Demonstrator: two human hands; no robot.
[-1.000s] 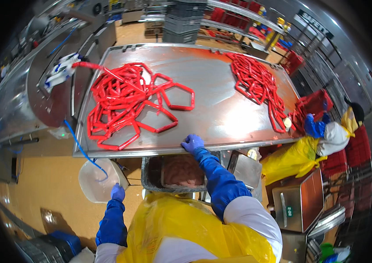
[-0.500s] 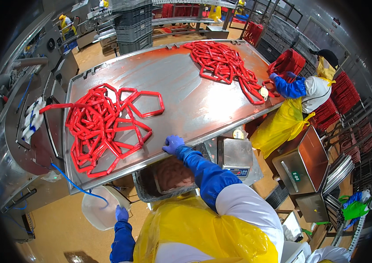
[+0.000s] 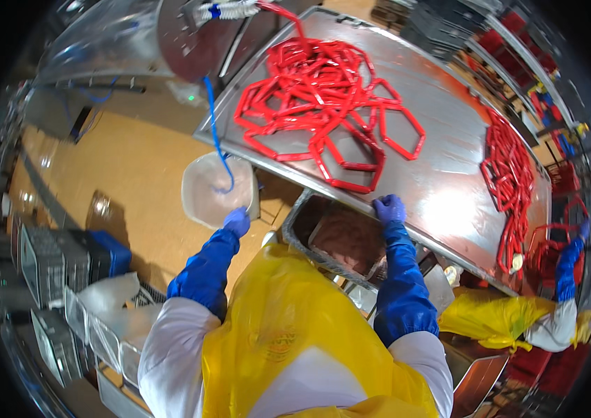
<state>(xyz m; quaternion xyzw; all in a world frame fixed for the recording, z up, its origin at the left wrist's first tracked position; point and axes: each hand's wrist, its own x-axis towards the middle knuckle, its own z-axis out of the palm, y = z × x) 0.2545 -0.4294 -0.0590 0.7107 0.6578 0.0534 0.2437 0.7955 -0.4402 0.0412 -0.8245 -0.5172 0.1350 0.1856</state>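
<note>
Now left hand (image 3: 237,221) curled on the tub (image 3: 205,195) rim, right hand (image 3: 389,208) flat on the table (image 3: 448,174) edge

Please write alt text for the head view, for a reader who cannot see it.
A person in a yellow apron and blue gloves rests the right hand on the edge of a steel table heaped with red sausage links, while the left hand touches a clear tub. A tray of ground meat sits below the table edge; a co-worker's gloved hand reaches more links at right.
</note>
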